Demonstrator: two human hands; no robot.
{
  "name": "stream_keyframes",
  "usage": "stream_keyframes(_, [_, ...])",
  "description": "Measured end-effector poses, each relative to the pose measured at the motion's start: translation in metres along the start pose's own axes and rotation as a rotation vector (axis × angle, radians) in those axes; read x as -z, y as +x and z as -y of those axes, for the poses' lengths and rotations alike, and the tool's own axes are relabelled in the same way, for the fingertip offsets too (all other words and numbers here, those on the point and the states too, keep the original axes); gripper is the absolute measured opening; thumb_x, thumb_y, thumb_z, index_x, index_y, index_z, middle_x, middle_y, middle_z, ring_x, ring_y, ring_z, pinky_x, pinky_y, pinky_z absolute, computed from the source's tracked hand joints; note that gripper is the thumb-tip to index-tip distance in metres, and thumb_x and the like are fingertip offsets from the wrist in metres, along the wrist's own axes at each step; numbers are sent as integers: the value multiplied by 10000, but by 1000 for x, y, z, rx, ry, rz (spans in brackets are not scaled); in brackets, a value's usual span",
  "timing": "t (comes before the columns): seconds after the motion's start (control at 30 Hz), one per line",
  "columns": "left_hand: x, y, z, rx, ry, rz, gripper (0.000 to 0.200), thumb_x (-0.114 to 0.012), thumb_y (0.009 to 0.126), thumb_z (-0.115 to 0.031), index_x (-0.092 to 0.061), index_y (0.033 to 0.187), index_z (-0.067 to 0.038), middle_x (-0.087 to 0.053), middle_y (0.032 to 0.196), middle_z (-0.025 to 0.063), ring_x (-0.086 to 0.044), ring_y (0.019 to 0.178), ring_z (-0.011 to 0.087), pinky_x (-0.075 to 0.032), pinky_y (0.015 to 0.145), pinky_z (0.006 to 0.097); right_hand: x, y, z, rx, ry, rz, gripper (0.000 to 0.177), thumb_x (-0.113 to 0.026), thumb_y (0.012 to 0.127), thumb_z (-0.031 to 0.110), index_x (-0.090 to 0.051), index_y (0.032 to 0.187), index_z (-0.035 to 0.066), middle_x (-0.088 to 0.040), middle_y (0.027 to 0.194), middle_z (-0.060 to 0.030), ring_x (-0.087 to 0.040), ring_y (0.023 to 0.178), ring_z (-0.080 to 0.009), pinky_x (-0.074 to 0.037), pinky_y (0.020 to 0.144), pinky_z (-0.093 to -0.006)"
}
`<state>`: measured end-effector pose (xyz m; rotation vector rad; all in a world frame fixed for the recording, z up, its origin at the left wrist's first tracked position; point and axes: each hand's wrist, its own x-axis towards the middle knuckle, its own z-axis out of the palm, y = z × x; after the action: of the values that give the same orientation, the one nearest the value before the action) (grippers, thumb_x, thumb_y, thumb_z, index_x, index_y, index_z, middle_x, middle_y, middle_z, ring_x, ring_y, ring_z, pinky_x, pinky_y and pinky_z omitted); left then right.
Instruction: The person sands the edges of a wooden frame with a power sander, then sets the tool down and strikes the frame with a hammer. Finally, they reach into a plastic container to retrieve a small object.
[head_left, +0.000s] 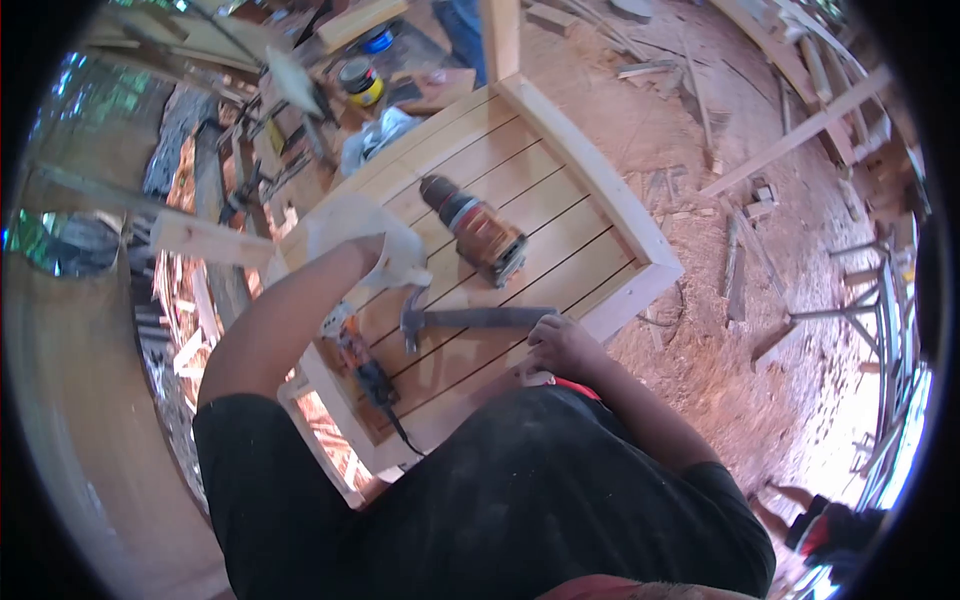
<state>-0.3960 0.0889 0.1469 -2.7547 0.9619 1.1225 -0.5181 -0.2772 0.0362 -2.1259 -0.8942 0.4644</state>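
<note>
Hands (563, 343) flanking hammer (470, 318) (on slats (545, 210))

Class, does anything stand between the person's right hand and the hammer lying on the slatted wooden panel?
Nothing visible does. The right hand lies by the handle end of the grey metal claw hammer; the rusty orange power tool lies beyond it.

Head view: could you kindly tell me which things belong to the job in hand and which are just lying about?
In use: slatted panel, under left hand; hammer, by right hand; power tool; corded tool.
Lying about: tin, white cloth, loose battens.
</note>
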Motion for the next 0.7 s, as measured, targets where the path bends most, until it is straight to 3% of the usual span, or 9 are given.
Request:
stream_keyframes(0.1, [2, -5, 0, 88, 48, -13, 408, -617, 912, -465, -780, 921, -91, -742, 896, 165, -691, 836, 362, -510, 748, 502, 4, 1, 3, -60, 48, 16, 304, -807, 768, 191, -660, 1005, 72, -646, 1032, -107, -639, 1023, -327, -524, 892, -436])
stream_keyframes(0.23, [-39, 8, 35, 92, 22, -71, 449, -621, 878, -556, -778, 965, -144, -740, 895, 168, -688, 815, 413, -529, 704, 512, 10, 4, 9, -38, -25, 29, 286, -792, 768, 163, -664, 1007, 73, -647, 1041, -110, -635, 1032, -340, -518, 906, -449])
stream_keyframes(0.3, [-65, 21, 53, 26, -220, -152, 447, -620, 874, -563, -778, 984, -159, -740, 909, 170, -689, 819, 405, -527, 707, 507, 10, 5, 12, -67, -49, 41, 285, -788, 763, 154, -668, 1008, 75, -648, 1044, -110, -633, 1041, -345, -516, 912, -453])
stream_keyframes(0.37, [-71, 27, 64, 6, -222, -173, 440, -623, 873, -549, -781, 980, -153, -743, 925, 175, -693, 825, 397, -530, 718, 502, 9, 3, 10, -58, -63, 49, 281, -791, 762, 162, -673, 1002, 76, -649, 1045, -110, -635, 1041, -343, -518, 911, -449])
stream_keyframes(0.43, [-40, 8, 35, 36, 14, -126, 426, -632, 877, -514, -788, 953, -125, -747, 943, 184, -698, 832, 389, -538, 736, 496, 8, 4, 6, -66, -61, 59, 273, -791, 766, 180, -677, 991, 76, -653, 1056, -113, -637, 1046, -335, -521, 907, -450])
stream_keyframes(0.53, [4, -26, 17, 366, -222, -9, 555, -736, 814, -593, -789, 1085, -112, -754, 1129, 141, -708, 1053, 312, -538, 924, 415, 12, 5, 10, -36, -29, 63, 287, -797, 769, 197, -677, 1001, 78, -654, 1066, -113, -639, 1057, -327, -522, 906, -459])
stream_keyframes(0.6, [17, -27, 21, 531, -168, -29, 372, -712, 866, -414, -791, 1072, -114, -747, 1153, 152, -711, 1076, 321, -547, 933, 420, 11, 4, 10, -23, -16, 24, 313, -800, 784, 219, -676, 1030, 73, -645, 1102, -131, -621, 1099, -348, -520, 914, -470])
stream_keyframes(0.67, [26, -41, 18, 550, 128, -19, 269, -673, 903, -281, -786, 1073, -105, -744, 1141, 158, -714, 1071, 320, -554, 918, 420, 12, 5, 18, 27, -78, -70, 331, -799, 796, 234, -674, 1055, 71, -636, 1130, -141, -609, 1122, -364, -519, 923, -474])
stream_keyframes(0.7, [31, -54, 14, 555, 69, -151, 247, -654, 897, -214, -778, 1061, -75, -734, 1130, 172, -708, 1058, 339, -552, 910, 433, 13, 6, 23, -13, -144, -80, 346, -772, 830, 249, -659, 1094, 56, -621, 1173, -145, -593, 1151, -373, -507, 953, -479])
